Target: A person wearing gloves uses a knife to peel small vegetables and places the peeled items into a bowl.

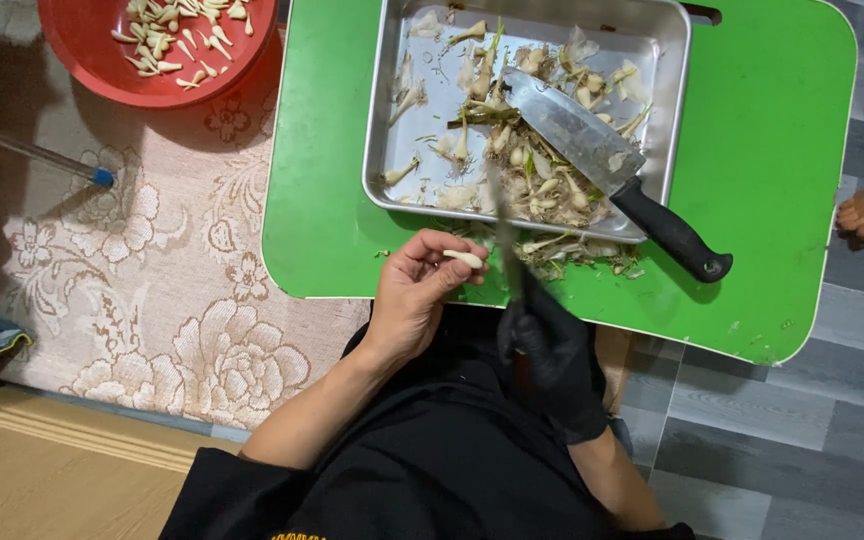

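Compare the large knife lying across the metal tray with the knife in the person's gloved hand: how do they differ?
The large knife has a broad blade and rests untouched across the metal tray, its black handle off the rim; the small knife has a narrow, blurred blade. The small knife is gripped by the gloved right hand, while the bare left hand holds a peeled bulb. Both knives point away from the person.

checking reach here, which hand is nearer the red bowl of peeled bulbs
Left. The bare left hand, pinching a peeled bulb, sits below and right of the red bowl. The black-gloved right hand, gripping a small knife, is farther right, across the green table.
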